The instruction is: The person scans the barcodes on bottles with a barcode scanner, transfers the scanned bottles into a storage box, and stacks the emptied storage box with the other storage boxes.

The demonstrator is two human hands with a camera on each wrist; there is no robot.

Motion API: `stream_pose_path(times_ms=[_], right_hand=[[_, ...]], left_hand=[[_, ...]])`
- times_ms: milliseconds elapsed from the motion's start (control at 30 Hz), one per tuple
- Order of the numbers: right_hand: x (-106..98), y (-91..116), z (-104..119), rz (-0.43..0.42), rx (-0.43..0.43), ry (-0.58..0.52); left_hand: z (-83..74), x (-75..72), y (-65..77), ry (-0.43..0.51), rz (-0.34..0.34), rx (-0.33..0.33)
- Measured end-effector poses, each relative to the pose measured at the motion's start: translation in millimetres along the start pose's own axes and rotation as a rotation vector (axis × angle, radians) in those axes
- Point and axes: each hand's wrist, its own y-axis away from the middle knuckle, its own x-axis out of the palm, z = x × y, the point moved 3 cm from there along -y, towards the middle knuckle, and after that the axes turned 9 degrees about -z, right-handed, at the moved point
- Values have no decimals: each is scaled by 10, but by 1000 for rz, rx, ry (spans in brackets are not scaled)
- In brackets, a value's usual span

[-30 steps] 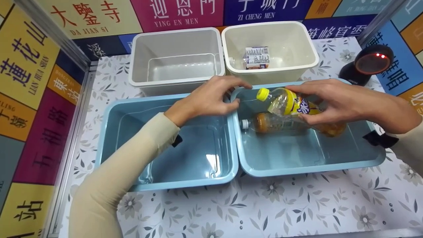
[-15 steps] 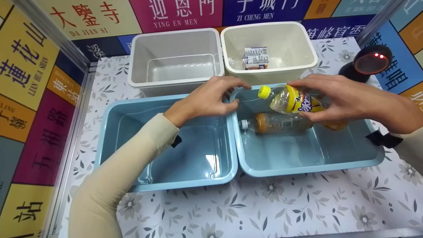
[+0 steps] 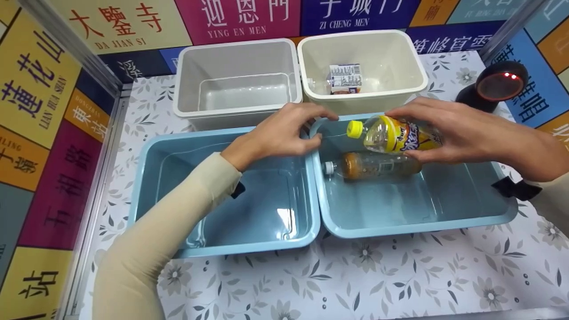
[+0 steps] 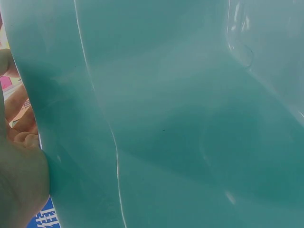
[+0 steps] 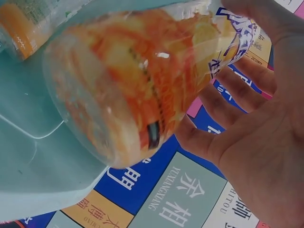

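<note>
My right hand point(image 3: 453, 133) holds a clear plastic drink bottle point(image 3: 400, 135) with a yellow cap and yellow label, thumb on one side and fingers on the other. The right wrist view shows the bottle's orange-patterned lower end point(image 5: 118, 85). It is tilted above the right blue bin point(image 3: 386, 229), cap towards the left. Below it, a second clear bottle point(image 3: 378, 166) with a white cap and orange band lies in that bin. My left hand point(image 3: 284, 129), fingers loosely bent, hovers over the adjoining bin rims and holds nothing visible; contact with the rims is unclear.
A left blue bin point(image 3: 226, 251) adjoins the right one. Behind them stand a grey bin point(image 3: 244, 60) and a cream bin point(image 3: 364, 44), the latter with a labelled bottle point(image 3: 345, 79) lying inside. A black device point(image 3: 493, 86) with red lights stands at the right.
My right hand has raised the yellow-capped bottle slightly and turned it, so more of its yellow label shows; the white-capped bottle is less covered. My left hand stays in place.
</note>
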Motion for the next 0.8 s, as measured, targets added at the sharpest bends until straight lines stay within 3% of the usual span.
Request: stream_pose_path(times_ms=[233, 500, 800], right_hand=[[-21, -9, 18, -30, -43, 35], [-66, -7, 36, -25, -4, 44], [-122, -28, 39, -66, -28, 65]], left_hand=[[4, 4, -3, 3, -6, -5], [6, -3, -5, 1, -8, 1], [1, -11, 2, 3, 3, -6]])
